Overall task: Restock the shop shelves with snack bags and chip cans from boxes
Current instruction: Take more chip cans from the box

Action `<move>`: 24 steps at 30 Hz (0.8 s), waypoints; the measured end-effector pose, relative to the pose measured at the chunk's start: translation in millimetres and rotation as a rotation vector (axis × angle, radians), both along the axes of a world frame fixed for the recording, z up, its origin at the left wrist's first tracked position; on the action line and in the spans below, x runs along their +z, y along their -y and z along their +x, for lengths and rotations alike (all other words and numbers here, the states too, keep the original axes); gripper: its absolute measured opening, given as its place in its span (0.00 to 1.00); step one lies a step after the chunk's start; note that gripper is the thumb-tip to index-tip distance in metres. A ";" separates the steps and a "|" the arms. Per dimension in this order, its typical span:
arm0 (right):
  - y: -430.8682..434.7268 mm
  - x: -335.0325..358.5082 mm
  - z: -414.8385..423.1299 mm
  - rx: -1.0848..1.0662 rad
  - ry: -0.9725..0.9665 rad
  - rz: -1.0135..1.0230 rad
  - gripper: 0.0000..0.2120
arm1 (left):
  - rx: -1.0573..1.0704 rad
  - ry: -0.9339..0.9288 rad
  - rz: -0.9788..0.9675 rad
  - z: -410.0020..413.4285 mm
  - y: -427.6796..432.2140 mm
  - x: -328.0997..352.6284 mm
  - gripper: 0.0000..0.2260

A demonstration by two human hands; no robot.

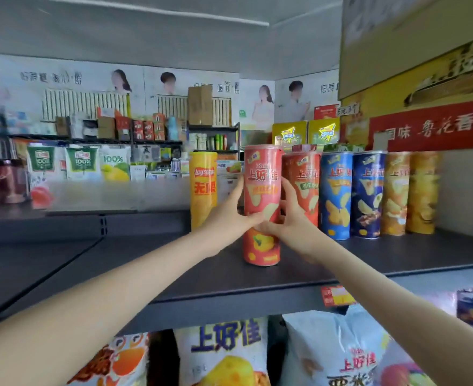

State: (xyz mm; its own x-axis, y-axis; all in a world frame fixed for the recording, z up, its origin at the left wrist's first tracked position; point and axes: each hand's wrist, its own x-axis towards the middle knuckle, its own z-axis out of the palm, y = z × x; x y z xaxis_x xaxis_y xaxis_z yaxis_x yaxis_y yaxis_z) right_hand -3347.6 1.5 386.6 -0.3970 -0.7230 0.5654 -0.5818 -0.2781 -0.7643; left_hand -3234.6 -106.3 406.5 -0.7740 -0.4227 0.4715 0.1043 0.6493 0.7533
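On the dark shelf (229, 280), the red chip can (261, 188) stands upright. The left grip (227, 215) and right grip (293, 218) clasp its sides, thumbs in front, fingers partly hidden behind it. Just right of it, a second red can (303, 176) is partly covered; left stands a yellow can (203, 188).

Back wall (48, 79) is seen papered with posters (257, 104) | two white radiators (84, 104) are mounted on it | grey ceiling (118, 37) is crossed by a white strip (160, 11) overhead
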 end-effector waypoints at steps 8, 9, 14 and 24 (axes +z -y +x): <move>-1.0 -7.5 -74.6 0.034 -0.164 0.278 0.58 | 0.179 0.052 0.034 -66.2 4.3 -3.6 0.23; 0.7 -11.3 -81.0 0.020 -0.164 0.283 0.57 | 0.207 0.056 0.022 -70.2 3.8 -4.7 0.23; 8.5 -16.6 -94.4 -0.033 -0.171 0.286 0.53 | 0.272 0.094 -0.023 -81.9 -3.9 -13.2 0.35; 9.7 -14.7 -90.5 -0.128 -0.206 0.168 0.40 | 0.314 0.084 -0.008 -98.6 -4.8 -17.1 0.36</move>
